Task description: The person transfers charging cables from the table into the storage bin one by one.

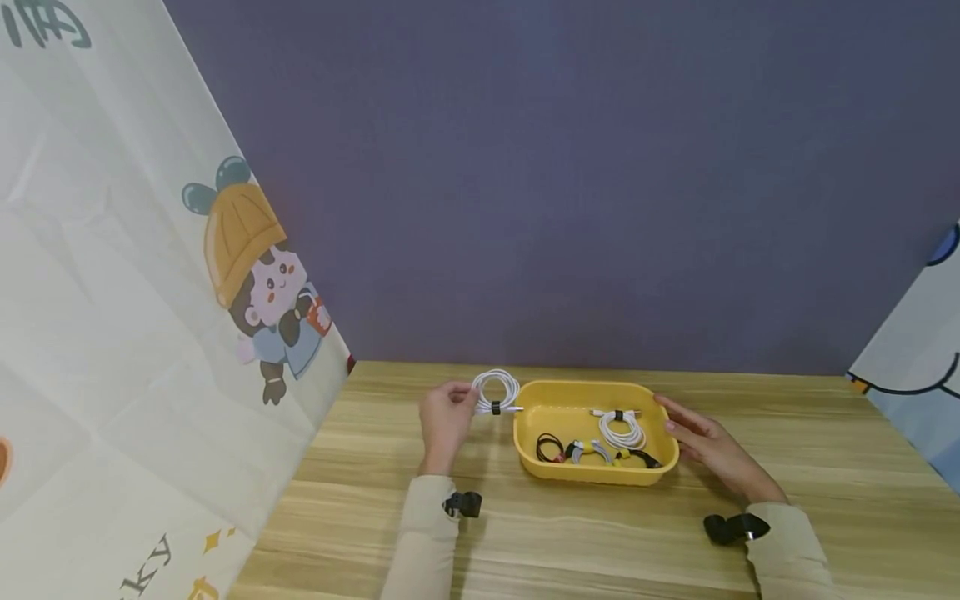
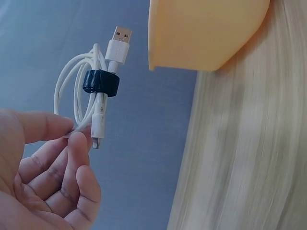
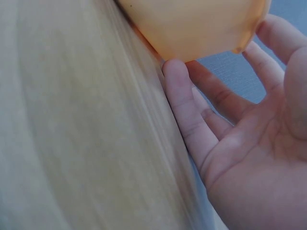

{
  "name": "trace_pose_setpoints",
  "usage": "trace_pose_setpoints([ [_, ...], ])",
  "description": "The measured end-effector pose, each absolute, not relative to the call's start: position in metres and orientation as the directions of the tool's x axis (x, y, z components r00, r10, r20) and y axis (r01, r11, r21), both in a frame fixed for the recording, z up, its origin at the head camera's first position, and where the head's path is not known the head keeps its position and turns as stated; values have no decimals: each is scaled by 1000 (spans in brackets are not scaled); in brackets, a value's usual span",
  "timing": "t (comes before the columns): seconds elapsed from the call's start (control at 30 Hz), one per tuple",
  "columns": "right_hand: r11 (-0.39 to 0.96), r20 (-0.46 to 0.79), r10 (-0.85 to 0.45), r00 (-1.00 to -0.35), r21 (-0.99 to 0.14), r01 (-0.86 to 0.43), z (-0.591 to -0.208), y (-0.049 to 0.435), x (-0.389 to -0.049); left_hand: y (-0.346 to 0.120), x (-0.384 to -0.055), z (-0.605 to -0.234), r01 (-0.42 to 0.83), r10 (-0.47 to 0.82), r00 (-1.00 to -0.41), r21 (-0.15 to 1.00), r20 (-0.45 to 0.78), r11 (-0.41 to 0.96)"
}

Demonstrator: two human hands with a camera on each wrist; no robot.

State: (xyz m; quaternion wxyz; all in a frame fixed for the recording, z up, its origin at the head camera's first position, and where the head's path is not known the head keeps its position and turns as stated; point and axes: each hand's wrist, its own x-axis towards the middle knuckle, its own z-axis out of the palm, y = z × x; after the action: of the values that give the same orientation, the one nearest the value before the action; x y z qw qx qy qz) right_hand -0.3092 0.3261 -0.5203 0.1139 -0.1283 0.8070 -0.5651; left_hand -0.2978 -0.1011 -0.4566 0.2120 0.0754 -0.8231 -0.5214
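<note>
Between thumb and fingertips, my left hand (image 1: 447,419) pinches a coiled white USB cable (image 2: 79,91). A black strap (image 2: 101,82) bundles the coil, and its metal USB plug (image 2: 121,38) points up in the left wrist view. In the head view the cable is raised beside the left end of a yellow plastic basket (image 1: 592,473). My right hand (image 1: 712,446) rests its spread, fairly straight fingers against the basket's right end. Inside the basket lie another coiled white cable (image 1: 622,433), a thin black cable (image 1: 549,448), a grey cable (image 1: 591,452) and a black cable with yellow (image 1: 637,458).
The basket stands on a wood-grain table (image 1: 570,542), near its back edge. Behind the table rises a dark blue-grey panel (image 1: 555,183). Printed white sheets, one with a cartoon figure (image 1: 262,283), flank the table on the left and right.
</note>
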Motion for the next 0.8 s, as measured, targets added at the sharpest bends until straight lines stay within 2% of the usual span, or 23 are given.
trace_pose_setpoints([
  [0.8,332,-38,-331,-943,-940,-78,-520,326,-308,-80,-295,-458,122,-347,-886,876,309,467],
])
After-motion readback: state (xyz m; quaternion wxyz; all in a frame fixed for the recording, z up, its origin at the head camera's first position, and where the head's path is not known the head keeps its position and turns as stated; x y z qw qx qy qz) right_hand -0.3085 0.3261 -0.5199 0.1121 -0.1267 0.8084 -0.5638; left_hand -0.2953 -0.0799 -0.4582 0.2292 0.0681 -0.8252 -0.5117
